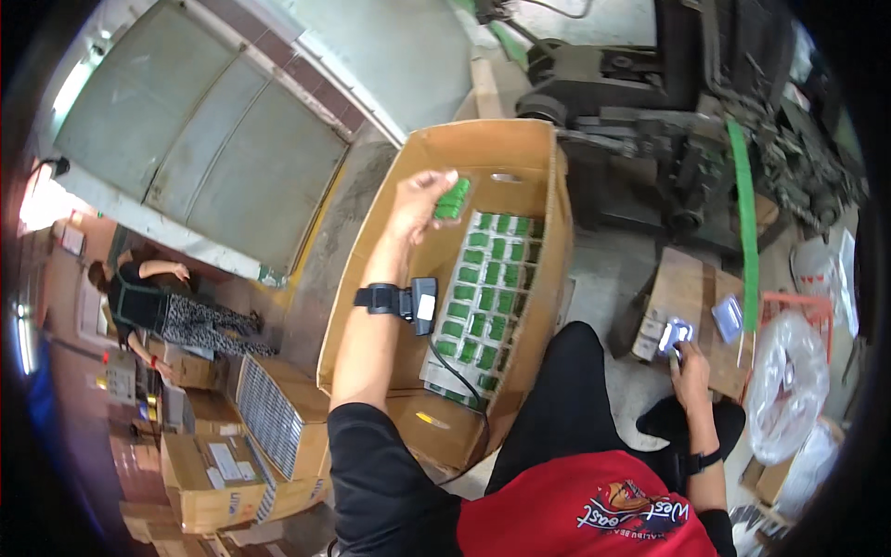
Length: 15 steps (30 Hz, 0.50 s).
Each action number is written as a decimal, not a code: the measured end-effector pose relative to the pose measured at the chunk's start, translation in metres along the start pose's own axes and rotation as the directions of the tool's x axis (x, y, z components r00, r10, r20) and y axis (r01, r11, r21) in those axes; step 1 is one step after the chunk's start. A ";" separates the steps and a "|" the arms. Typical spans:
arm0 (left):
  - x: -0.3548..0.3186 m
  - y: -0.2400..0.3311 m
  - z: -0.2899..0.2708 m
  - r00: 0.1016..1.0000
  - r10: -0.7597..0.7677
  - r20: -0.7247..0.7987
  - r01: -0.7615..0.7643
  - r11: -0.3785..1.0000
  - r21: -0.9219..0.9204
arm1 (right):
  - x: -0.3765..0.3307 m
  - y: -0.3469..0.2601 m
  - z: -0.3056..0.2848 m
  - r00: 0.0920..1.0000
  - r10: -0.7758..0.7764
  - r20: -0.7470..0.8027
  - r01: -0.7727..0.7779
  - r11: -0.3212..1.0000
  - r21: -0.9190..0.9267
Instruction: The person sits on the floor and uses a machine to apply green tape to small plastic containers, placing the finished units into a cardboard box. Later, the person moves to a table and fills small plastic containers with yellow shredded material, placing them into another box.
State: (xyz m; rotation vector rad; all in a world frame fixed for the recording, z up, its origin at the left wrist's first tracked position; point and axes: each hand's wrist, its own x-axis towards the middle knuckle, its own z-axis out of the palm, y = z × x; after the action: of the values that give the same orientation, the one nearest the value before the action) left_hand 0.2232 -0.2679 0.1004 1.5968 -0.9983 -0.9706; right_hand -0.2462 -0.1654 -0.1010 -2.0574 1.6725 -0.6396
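In my left hand [418,206], raised over the large cardboard box [394,320], is a clear plastic pack with green pieces [454,197], pinched between thumb and fingers. Below it, rows of similar green-filled packs [478,311] lie along the right side of the box. My right hand [690,376] is low at the right, with fingers closed at the near edge of a clear plastic blister [679,332] on a brown board [689,288]. A second bluish clear blister [728,318] lies on the same board, apart from the hand.
Dark machinery [640,111] stands beyond the board, with a green strip [745,213] hanging down. A clear plastic bag [787,385] sits at the right. Several cartons [209,473] are stacked at the left, where another person [162,302] stands. A cable runs from my left wrist.
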 end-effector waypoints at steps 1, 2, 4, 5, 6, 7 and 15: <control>0.009 -0.034 -0.021 0.999 -0.048 -0.026 0.048 0.999 0.003 | 0.000 0.002 0.007 0.999 0.001 0.032 0.000 1.000 -0.017; 0.013 -0.059 -0.040 0.991 -0.122 -0.059 0.123 0.992 0.018 | 0.003 -0.001 0.013 0.998 0.000 0.059 0.002 0.999 -0.034; 0.026 -0.120 -0.059 0.968 -0.252 0.005 0.252 0.968 0.003 | 0.006 -0.008 0.011 0.994 0.038 0.107 -0.031 0.998 -0.063; 0.030 -0.147 -0.063 0.952 -0.303 0.033 0.303 0.953 0.024 | 0.008 -0.015 0.006 0.987 0.077 0.138 -0.068 0.995 -0.068; 0.030 -0.175 -0.064 0.930 -0.362 0.069 0.359 0.932 0.045 | 0.005 -0.019 0.005 0.977 0.126 0.172 -0.113 0.990 -0.081; 0.029 -0.196 -0.066 0.906 -0.412 0.094 0.406 0.911 0.078 | 0.004 -0.012 0.008 0.982 0.098 0.164 -0.090 0.994 -0.056; -0.067 -0.346 -0.076 0.669 -0.724 0.168 0.681 0.688 0.251 | 0.005 -0.025 -0.002 0.932 0.175 0.318 -0.158 0.984 -0.079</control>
State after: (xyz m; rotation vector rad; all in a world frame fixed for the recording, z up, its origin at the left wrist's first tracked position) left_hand 0.3223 -0.1182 -0.2125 2.1051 -0.6099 -1.6985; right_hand -0.2271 -0.1655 -0.0843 -1.9035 1.6570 -0.1885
